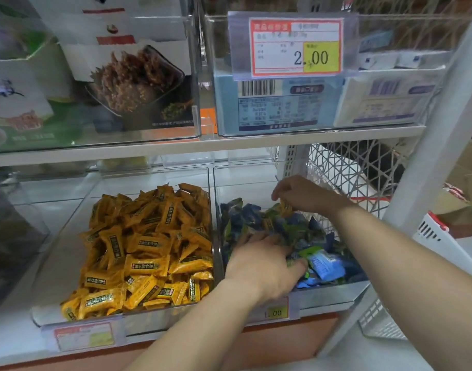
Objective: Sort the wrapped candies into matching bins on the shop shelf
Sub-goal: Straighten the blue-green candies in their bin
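Two clear bins (69, 215) (245, 180), two hands (261, 266) (296, 194), three price tags (296, 46) (275, 313) (85, 336), one orange candy (285, 207) among blue candies (256, 215); orange candies (143, 250) heaped beyond counting.

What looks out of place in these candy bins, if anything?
One yellow candy sits in the right bin, among blue and green wrappers; it matches the yellow pile in the left bin. The right hand pinches it; the left hand rests on those wrappers.

The upper right price tag (296, 46) on the top shelf's clear bin reads "2.00" on its yellow patch. The lower tag (275, 311) on the right bin (336, 293) shows ".00", its first digit unclear. Other print is too blurred to read.
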### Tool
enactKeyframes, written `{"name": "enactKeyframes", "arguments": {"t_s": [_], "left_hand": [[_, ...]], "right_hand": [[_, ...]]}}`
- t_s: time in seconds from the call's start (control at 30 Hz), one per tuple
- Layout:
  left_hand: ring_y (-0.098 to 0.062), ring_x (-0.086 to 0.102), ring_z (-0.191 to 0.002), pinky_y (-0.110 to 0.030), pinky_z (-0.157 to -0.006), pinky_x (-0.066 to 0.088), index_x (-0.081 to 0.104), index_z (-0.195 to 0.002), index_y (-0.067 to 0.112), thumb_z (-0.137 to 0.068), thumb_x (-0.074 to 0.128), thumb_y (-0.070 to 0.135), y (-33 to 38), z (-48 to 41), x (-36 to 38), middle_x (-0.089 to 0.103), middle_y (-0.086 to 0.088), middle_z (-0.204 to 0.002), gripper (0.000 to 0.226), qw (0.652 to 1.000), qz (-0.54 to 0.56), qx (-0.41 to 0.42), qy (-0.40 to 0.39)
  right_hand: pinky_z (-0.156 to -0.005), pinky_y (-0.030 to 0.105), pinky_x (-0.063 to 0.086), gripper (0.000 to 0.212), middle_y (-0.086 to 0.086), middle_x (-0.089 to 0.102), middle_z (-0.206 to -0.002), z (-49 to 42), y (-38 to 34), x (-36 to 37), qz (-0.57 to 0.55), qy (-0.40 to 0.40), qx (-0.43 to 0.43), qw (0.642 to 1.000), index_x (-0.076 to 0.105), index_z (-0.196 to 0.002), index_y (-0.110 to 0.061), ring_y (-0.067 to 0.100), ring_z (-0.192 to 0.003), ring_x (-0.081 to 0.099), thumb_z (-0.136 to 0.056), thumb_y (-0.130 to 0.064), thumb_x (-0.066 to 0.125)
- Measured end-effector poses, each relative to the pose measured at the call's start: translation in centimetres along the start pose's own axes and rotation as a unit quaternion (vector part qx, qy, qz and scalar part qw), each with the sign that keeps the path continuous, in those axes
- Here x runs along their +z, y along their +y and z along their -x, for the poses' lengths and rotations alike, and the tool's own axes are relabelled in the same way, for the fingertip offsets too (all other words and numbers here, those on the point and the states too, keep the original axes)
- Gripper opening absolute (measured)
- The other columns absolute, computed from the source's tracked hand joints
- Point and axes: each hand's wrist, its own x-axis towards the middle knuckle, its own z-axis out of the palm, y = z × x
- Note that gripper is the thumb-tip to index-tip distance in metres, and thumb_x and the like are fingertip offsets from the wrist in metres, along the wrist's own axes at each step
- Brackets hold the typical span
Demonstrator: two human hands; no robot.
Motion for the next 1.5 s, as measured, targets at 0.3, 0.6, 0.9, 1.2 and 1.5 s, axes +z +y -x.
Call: {"name": "enactKeyframes", "arguments": {"t_s": [0.3, 0.6, 0.9, 1.2, 1.5], "left_hand": [[-0.018, 0.031, -0.14, -0.039, -0.116, 0.019, 0.057, -0.133, 0.03, -0.089, 0.025, 0.066, -0.2, 0.2, 0.2, 0.049, 0.009, -0.146, 0.065, 1.0, 0.02, 0.0, 0.016], [-0.015, 0.029, -0.14, -0.039, -0.116, 0.018, 0.058, -0.132, 0.032, -0.091, 0.031, 0.065, -0.1, 0.6, 0.2, 0.047, 0.012, -0.146, 0.06, 0.998, 0.032, -0.008, 0.048], [-0.024, 0.058, -0.115, -0.039, -0.085, 0.051, 0.03, -0.146, 0.024, -0.086, 0.048, 0.064, 1.1, 2.5, -2.2, 0.06, 0.0, -0.127, 0.074, 0.951, 0.173, -0.111, 0.231], [0.012, 0.059, -0.09, -0.007, -0.076, 0.043, 0.069, -0.111, 0.031, -0.093, 0.065, 0.03, -1.6, 6.3, -6.3, 0.065, 0.027, -0.091, 0.018, 0.834, 0.367, -0.028, 0.411], [-0.013, 0.073, -0.07, -0.028, -0.06, 0.059, 0.059, -0.111, 0.044, -0.099, 0.057, 0.019, -6.0, 9.4, -7.7, 0.07, 0.013, -0.092, 0.027, 0.709, 0.574, -0.147, 0.382]], "right_hand": [[-0.077, 0.026, 0.047, 0.025, 0.004, 0.074, -0.104, -1.2, -0.3, 3.8, 0.102, -0.101, 0.008, 0.99, 0.077, -0.108, -0.014, 0.017, -0.093, 0.066, -0.088, -0.027, 0.073], [-0.065, 0.019, 0.037, 0.015, -0.008, 0.063, -0.09, 1.1, -0.5, 0.6, -0.015, 0.123, -0.041, 0.991, 0.069, -0.09, -0.02, 0.006, -0.081, 0.055, -0.083, -0.029, 0.079], [-0.065, 0.029, 0.043, 0.015, 0.009, 0.062, -0.087, 9.1, -4.9, -1.6, -0.2, 0.2, -0.05, 0.958, 0.071, -0.093, -0.012, 0.014, -0.069, 0.052, -0.084, -0.02, 0.08], [-0.053, 0.025, 0.04, 0.003, 0.003, 0.064, -0.077, 12.1, -12.0, 0.3, -0.351, 0.109, -0.037, 0.929, 0.069, -0.095, -0.014, 0.013, -0.061, 0.056, -0.092, -0.015, 0.069], [-0.079, 0.041, 0.054, 0.023, 0.017, 0.071, -0.093, 9.6, -16.5, 4.6, -0.456, 0.093, 0.004, 0.885, 0.066, -0.099, -0.007, 0.032, -0.089, 0.068, -0.088, 0.011, 0.057]]}}
